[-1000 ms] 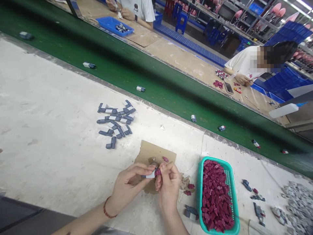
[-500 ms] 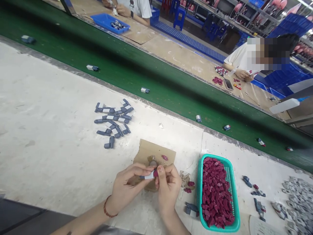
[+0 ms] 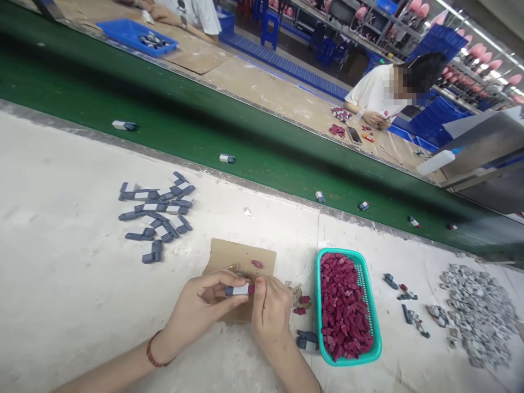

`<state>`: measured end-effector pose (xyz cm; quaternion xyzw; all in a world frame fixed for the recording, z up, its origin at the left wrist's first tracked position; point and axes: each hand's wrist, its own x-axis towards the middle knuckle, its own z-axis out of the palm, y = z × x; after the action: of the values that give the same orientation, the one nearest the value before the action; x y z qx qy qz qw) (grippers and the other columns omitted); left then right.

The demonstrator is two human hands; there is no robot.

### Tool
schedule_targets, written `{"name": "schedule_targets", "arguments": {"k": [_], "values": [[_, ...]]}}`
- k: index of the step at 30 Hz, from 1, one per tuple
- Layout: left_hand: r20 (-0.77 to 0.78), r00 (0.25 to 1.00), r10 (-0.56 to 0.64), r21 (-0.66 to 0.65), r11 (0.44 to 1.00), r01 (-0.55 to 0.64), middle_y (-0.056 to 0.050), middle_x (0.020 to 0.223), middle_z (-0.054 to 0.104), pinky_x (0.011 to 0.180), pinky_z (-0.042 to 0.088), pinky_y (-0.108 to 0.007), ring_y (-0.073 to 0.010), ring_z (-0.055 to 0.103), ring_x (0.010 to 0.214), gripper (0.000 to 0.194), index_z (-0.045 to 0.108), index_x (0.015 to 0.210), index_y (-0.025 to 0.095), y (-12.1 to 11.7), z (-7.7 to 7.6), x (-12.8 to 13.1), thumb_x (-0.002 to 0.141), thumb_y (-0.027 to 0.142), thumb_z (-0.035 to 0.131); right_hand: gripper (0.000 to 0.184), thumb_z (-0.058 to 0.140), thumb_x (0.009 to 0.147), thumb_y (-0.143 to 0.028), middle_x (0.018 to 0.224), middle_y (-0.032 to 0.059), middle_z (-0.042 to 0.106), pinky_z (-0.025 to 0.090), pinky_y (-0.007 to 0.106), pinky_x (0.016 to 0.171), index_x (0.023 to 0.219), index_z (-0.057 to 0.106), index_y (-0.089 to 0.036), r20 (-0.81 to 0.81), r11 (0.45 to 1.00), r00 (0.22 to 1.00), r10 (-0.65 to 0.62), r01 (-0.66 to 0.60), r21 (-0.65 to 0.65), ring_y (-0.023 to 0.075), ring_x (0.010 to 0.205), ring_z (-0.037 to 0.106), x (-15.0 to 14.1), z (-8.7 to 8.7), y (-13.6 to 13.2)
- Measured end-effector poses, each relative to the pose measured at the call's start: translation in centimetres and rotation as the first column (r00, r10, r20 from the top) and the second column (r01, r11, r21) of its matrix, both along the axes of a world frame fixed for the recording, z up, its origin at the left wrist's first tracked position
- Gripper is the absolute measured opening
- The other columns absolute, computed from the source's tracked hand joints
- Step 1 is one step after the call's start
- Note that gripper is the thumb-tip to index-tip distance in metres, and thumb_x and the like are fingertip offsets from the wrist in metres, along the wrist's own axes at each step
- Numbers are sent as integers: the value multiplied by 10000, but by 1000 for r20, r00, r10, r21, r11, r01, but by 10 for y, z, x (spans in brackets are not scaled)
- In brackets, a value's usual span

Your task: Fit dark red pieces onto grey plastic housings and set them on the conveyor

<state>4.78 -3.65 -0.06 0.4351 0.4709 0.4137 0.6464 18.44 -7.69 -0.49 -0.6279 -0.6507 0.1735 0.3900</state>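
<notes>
At the left, a blue tray of small parts is set beyond the green conveyor belt, on which blue-and-white pieces are spaced well apart, some at the right showing red. On the near side, a loose cluster of similar pieces is laid on the white worktop. Farther right, a sheet of cardboard is partly covered by both hands. A reddish bracelet is worn on the left wrist, and a blue-and-white block is gripped in the fingers of the left hand, over the cardboard. At the block's right end a maroon part is pinched by the closed fingers of the right hand. Two maroon pieces are seen just beside that hand. Next, a green basket is filled with maroon parts. Past it, a few loose pieces are scattered, and a heap of grey parts is spread at the right.
</notes>
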Motion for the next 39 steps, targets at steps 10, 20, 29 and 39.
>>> {"name": "schedule_targets", "arguments": {"k": [10, 20, 29, 39], "values": [[-124, 899, -419, 114, 894, 433, -89, 805, 763, 678, 561, -260, -243, 701, 762, 165, 764, 729, 177, 57, -3, 41, 606, 267, 827, 401, 348, 996, -302, 645, 23, 612, 364, 271, 554, 702, 607, -220, 114, 967, 976, -185, 201, -159, 167, 598, 550, 62, 27, -26], [-601, 793, -99, 524, 700, 485, -87, 1070, 681, 902, 504, -423, -271, 641, 1006, 276, 646, 1054, 95, 205, -24, 136, 929, 320, 547, 200, 476, 918, -250, 907, 74, 666, 487, 369, 762, 935, 673, -223, 369, 907, 858, -358, 413, -80, 245, 860, 614, 159, 13, -37], [-761, 611, -218, 531, 332, 780, -110, 1389, 523, 1084, 350, -451, -273, 434, 1291, 346, 644, 1147, 183, 196, -27, 252, 850, 18, 578, 147, 711, 726, -265, 838, 48, 705, 531, 291, 662, 699, 583, -199, -486, 863, 718, -499, 461, -206, 194, 771, 661, 158, 22, -50], [-695, 596, -402, 397, 477, 784, -107, 1222, 591, 849, 537, -445, -242, 619, 1022, 326, 563, 1218, 154, 169, -21, 299, 925, 297, 587, 268, 720, 770, -416, 720, 38, 705, 559, 295, 631, 902, 705, -184, -631, 851, 582, -513, 443, -283, 174, 641, 658, 136, 33, -62]]}}
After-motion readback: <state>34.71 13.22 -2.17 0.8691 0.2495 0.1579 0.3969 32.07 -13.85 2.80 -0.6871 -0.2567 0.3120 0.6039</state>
